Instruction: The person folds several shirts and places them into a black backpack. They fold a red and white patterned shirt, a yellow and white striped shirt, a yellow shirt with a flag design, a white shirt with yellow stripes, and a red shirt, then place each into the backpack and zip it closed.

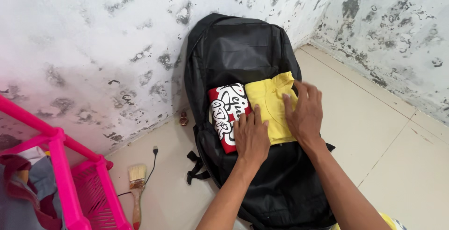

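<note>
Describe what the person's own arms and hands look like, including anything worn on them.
Both forearms are bare, with no sleeves in view. The left hand and right hand wear no gloves, rings, watch or bracelets that can be seen.

Left hand (251,136) and right hand (305,113) flat on folded yellow garment (270,103) and red garment (224,113) inside open black backpack (243,52).

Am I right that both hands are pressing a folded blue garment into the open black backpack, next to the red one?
Not quite: the garment is yellow, not blue. The head view shows both the left hand and right hand on it, beside the red garment in the black backpack.
</note>
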